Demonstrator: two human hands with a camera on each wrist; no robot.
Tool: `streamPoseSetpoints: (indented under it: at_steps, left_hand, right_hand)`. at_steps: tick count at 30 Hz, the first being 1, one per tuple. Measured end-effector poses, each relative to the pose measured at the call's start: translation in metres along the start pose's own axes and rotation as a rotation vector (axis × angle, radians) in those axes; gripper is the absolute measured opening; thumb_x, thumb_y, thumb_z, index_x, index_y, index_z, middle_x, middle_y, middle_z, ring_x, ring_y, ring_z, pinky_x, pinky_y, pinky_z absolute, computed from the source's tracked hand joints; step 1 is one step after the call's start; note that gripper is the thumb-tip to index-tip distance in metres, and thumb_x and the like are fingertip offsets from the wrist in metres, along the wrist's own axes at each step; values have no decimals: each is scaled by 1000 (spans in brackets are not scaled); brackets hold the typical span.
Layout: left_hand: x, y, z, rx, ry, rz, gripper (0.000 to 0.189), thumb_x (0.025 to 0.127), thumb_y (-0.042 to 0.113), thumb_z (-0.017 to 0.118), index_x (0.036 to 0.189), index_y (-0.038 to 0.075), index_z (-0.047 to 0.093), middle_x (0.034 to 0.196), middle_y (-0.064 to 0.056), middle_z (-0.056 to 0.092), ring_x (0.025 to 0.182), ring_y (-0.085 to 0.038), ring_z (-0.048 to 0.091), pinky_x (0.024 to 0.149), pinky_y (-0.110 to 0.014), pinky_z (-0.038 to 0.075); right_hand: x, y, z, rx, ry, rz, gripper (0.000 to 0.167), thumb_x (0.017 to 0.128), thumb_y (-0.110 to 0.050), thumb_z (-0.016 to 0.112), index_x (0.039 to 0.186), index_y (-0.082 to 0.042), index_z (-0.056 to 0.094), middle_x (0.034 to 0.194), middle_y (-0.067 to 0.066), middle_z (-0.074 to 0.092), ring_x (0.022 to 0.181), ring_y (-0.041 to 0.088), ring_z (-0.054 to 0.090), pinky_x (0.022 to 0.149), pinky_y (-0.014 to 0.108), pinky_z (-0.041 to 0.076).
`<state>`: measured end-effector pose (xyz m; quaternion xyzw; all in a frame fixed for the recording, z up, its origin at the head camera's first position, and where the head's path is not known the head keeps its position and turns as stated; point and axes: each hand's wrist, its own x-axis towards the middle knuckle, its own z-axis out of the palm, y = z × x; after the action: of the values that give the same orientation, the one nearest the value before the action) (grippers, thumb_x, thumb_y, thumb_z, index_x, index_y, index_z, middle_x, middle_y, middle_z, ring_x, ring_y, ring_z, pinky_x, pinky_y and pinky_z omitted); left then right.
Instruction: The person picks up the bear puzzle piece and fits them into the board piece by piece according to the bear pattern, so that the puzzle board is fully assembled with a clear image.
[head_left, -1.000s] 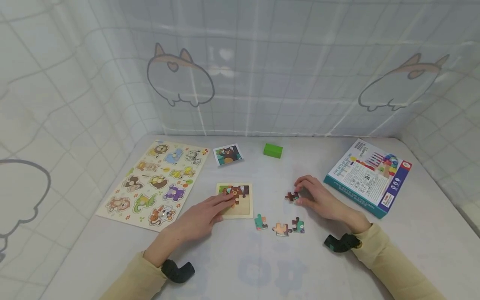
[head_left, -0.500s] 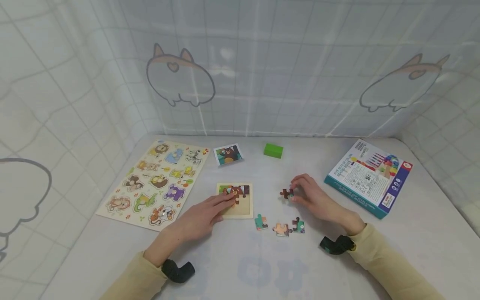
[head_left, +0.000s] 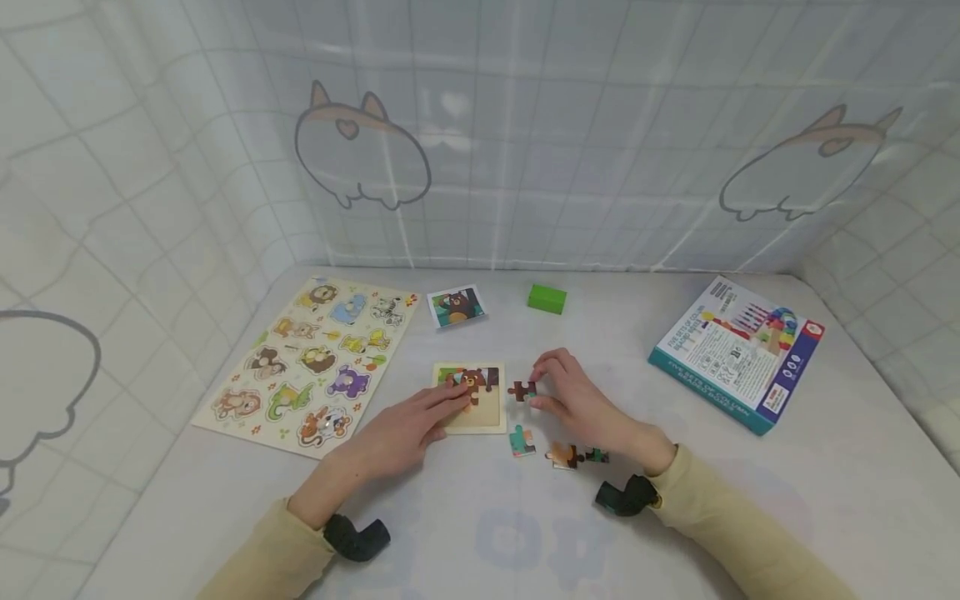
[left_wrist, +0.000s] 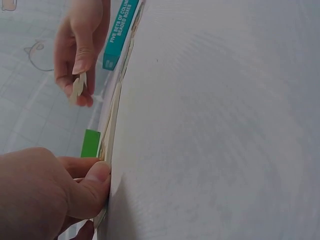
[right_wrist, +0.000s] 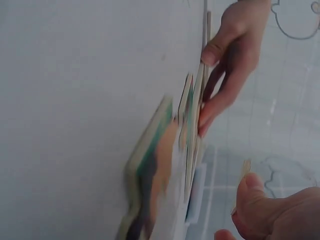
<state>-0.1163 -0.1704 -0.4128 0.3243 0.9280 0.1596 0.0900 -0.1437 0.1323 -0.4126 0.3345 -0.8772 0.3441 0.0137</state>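
Square wooden jigsaw tray (head_left: 487, 414) with part of a bear picture in it lies mid-table. My left hand (head_left: 401, 429) rests on its left side, fingers stretched over the picture and thumb at the near edge. Just right of the tray, my right hand (head_left: 588, 408) pinches a brown jigsaw piece (head_left: 521, 392) between thumb and fingers. Edge-on in the left wrist view, that held piece (left_wrist: 78, 90) shows above the table. Three loose jigsaw pieces lie nearer me: a teal one (head_left: 522, 442), a peach one (head_left: 562, 456) and a dark green one (head_left: 597, 456), partly beneath my right hand.
A wooden animal puzzle board (head_left: 281, 354) lies at the left. Behind the tray are a bear picture card (head_left: 457, 307) and a green block (head_left: 547, 299). At the right sits a teal-sided beaded toy box (head_left: 735, 354). Grid-patterned sheeting (head_left: 525, 167) rises behind the table.
My right hand has moved left with the brown jigsaw piece, from beside the loose pieces to near the tray's right edge. My left hand has stayed on the tray.
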Motion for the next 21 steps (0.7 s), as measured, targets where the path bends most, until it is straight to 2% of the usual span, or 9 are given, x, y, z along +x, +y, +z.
streamPoseSetpoints:
  at_steps: [5,12,16,21]
  left_hand:
    - [0,0,0,0,5,-3,53,102,16,56,153,15,42,161,-2,35,148,-29,34,115,-50,40]
    - [1,-1,1,10,4,-3,53,102,17,57,153,16,42,161,-2,35,147,-29,35,114,-49,42]
    - [1,-2,2,12,5,-11,52,102,18,57,152,16,43,161,-2,36,147,-28,36,112,-49,44]
    - [1,-1,1,-6,5,-31,52,102,18,57,152,16,43,161,-3,36,147,-29,36,113,-50,43]
  right_hand:
    - [11,-9,12,-10,12,-46,25,95,-11,67,113,1,54,124,14,47,117,27,45,99,42,48]
    - [24,-10,26,-24,27,-88,24,94,-10,67,111,2,55,115,14,50,105,26,47,90,39,48]
    - [31,-12,32,-11,5,-72,24,96,-12,66,112,2,55,114,13,50,105,26,47,89,38,48]
    - [33,-13,38,-15,-22,-9,24,96,-13,66,113,1,56,115,11,50,104,23,46,87,36,49]
